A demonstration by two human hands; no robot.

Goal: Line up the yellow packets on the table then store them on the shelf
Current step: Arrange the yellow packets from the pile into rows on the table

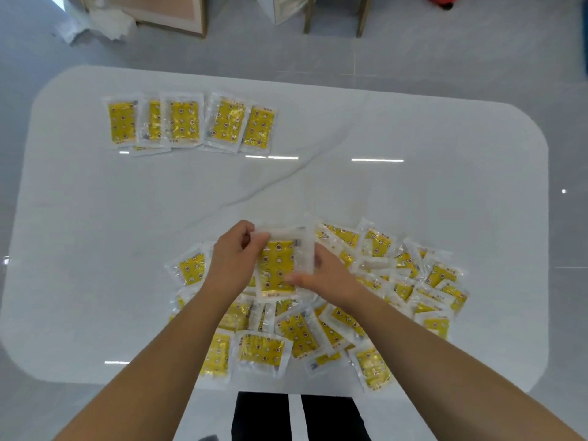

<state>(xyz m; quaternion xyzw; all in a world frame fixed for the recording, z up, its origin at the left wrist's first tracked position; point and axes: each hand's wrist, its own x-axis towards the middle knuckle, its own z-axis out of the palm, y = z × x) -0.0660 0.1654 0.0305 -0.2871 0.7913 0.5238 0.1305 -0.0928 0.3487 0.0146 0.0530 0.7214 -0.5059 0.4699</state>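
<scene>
Far left on your white surface (95, 218): row of yellow pkts (187, 122), five showing, upright, side by side w/ edges overlapping, well apart from everything else. Move right & nearer to you: your left hand (234, 259) hangs over the pile's left part, fingers curled, pinching the top-left corner of the held pkt (276, 268). That pkt is raised above the pile btwn both hands, yellow face toward you, long side approx upright. A clear edge shows behind its right side, so maybe a second one is stacked there – can't tell. Your right hand (324, 275) grips its lower right: thumb laid across the front, fingers tucked behind the right edge. Under & right of your hands: pile of yellow pkts (375, 246), loose, overlapping, tilted every which way, fanning along the near edge of the surface toward the right. Bg on the floor, left to right: crumpled white wrap (98, 22), wooden frame (165, 14), chair legs (334, 14), a red item (442, 0) cut off by the top edge.
</scene>
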